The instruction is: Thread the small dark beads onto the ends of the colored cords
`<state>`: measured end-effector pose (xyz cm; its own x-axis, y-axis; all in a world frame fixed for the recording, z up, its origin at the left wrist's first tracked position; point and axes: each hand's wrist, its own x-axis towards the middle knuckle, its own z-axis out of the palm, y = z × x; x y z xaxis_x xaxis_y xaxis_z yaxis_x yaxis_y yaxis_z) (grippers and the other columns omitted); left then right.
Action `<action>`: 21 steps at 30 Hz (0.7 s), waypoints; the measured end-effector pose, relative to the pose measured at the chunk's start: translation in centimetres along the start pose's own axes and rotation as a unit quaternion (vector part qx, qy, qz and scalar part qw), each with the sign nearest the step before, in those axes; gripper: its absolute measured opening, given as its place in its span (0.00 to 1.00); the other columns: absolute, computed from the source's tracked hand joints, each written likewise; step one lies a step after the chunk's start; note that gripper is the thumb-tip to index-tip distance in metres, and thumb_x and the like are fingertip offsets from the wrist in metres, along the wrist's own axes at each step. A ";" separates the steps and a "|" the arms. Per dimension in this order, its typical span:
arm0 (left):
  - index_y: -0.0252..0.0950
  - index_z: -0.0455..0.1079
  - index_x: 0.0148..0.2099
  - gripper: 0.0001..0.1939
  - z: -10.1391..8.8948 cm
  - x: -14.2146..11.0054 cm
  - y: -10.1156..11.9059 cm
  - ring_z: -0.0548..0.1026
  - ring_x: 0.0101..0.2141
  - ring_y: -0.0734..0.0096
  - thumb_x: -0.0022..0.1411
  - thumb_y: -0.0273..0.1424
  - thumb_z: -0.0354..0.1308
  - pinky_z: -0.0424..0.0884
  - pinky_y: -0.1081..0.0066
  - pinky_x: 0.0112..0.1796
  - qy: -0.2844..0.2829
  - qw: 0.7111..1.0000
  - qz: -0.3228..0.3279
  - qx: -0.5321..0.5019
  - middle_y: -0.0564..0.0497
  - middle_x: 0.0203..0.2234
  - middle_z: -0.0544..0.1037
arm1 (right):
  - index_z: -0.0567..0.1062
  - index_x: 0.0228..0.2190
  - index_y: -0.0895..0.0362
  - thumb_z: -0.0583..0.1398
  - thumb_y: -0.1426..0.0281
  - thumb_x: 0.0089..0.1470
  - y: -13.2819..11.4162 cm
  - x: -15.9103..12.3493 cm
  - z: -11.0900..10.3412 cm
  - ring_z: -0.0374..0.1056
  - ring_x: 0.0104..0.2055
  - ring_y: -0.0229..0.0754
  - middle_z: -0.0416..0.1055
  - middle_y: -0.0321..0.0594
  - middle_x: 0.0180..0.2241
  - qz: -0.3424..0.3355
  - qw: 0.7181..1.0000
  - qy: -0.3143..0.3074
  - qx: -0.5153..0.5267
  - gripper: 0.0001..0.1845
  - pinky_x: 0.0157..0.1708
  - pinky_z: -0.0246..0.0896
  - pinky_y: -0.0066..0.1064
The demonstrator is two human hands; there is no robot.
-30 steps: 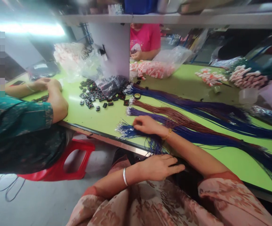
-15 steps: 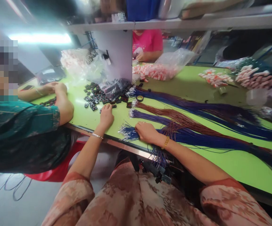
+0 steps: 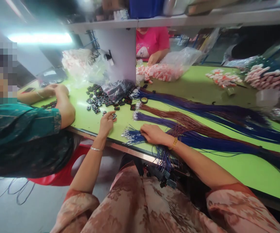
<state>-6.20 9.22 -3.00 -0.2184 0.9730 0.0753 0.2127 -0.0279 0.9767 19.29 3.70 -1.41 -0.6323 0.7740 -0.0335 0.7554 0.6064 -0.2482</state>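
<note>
My left hand point(image 3: 106, 123) is raised a little over the green table, its fingers closed on a small black connector housing point(image 3: 114, 116). Just beyond it lies a loose pile of the same black connector housings point(image 3: 98, 97). Curled over a bundle of blue wires point(image 3: 134, 136) near the front edge is my right hand point(image 3: 152, 133); its fingertips are closed at the wires, and how many they grip is hidden. The bundle's silvery terminal ends fan out to the left of that hand. Wired black connectors point(image 3: 165, 179) hang below the edge at my lap.
Brown wires point(image 3: 159, 113) and more blue wires point(image 3: 178, 100) stretch rightward across the table point(image 3: 239, 168). A tape roll point(image 3: 144, 100) lies by their ends. At left, a co-worker's arm point(image 3: 66, 106) rests on the table. Across it, a person in pink point(image 3: 154, 42) sits behind pale connectors point(image 3: 164, 72).
My left hand has drawn back slightly from the pile and turned, with a black connector housing now showing in its fingers. My right hand stays at the blue wires, shifted very slightly right.
</note>
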 end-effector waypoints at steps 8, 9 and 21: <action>0.33 0.66 0.38 0.06 0.4 -4.9 1.8 0.77 0.36 0.72 0.57 0.22 0.53 0.72 0.65 0.47 -0.033 0.925 -0.140 -0.351 0.48 0.31 0.75 | 0.70 0.34 0.58 0.52 0.74 0.56 0.3 -0.3 -1.1 0.62 0.34 0.41 0.71 0.43 0.34 0.009 0.998 0.056 0.015 0.08 0.32 0.47 0.30; 0.33 0.66 0.38 0.05 0.4 -5.4 1.9 0.77 0.35 0.72 0.58 0.22 0.53 0.73 0.65 0.47 -0.031 0.922 -0.145 -0.358 0.48 0.31 0.75 | 0.71 0.34 0.58 0.52 0.73 0.56 0.4 -0.4 -1.2 0.62 0.35 0.41 0.71 0.43 0.34 0.000 0.998 0.058 0.017 0.08 0.32 0.47 0.30; 0.36 0.69 0.40 0.09 -0.3 -8.1 3.3 0.78 0.36 0.70 0.55 0.25 0.59 0.74 0.68 0.42 -0.033 0.932 -0.110 -0.343 0.50 0.33 0.75 | 0.69 0.28 0.58 0.52 0.72 0.52 -0.2 0.4 -2.3 0.56 0.24 0.35 0.68 0.36 0.25 0.010 0.991 0.059 0.123 0.06 0.27 0.45 0.27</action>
<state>-4.05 1.19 -0.32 -0.1209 0.9837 -0.1331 -0.4952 0.0564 0.8670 19.26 4.32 0.82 -0.5829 0.8096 0.0687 0.6937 0.5399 -0.4768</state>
